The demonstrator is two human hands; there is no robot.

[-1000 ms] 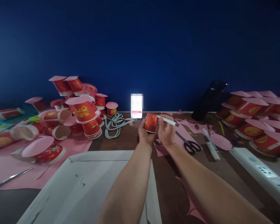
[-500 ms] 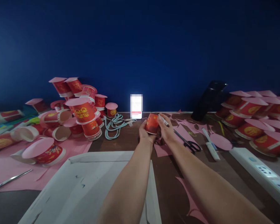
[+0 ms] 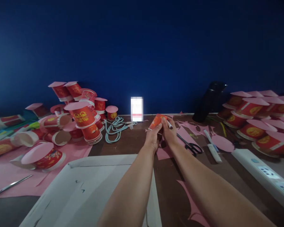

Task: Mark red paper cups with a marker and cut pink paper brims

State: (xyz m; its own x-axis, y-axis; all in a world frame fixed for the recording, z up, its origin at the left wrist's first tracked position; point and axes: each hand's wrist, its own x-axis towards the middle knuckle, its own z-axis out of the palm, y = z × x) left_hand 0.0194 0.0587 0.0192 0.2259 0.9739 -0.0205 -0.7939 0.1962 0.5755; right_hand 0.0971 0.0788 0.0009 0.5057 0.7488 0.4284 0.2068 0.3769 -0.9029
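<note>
Above the brown table, both hands are closed around one red paper cup (image 3: 156, 120) with gold print, now tilted. My left hand (image 3: 152, 138) grips it from the left and below, thumb along its side. My right hand (image 3: 169, 132) presses its fingers on the cup's right side and also keeps a white marker (image 3: 169, 125) with a dark end between its fingers. Just right of the hands, pink paper scraps (image 3: 164, 153) and black-handled scissors (image 3: 191, 146) lie on the table.
Red cups topped with pink discs are piled left (image 3: 80, 115) and right (image 3: 255, 104). A white tray-like board (image 3: 97, 189) lies in front. Around stand a power strip (image 3: 262, 176), a black bottle (image 3: 207, 102), a lit phone (image 3: 137, 108), a coiled cable (image 3: 113, 129) and a glue tube (image 3: 214, 153).
The cup has been turned and tilted in my hands, its lower end swinging toward the left. My left thumb now lies across its side. The view has shifted slightly.
</note>
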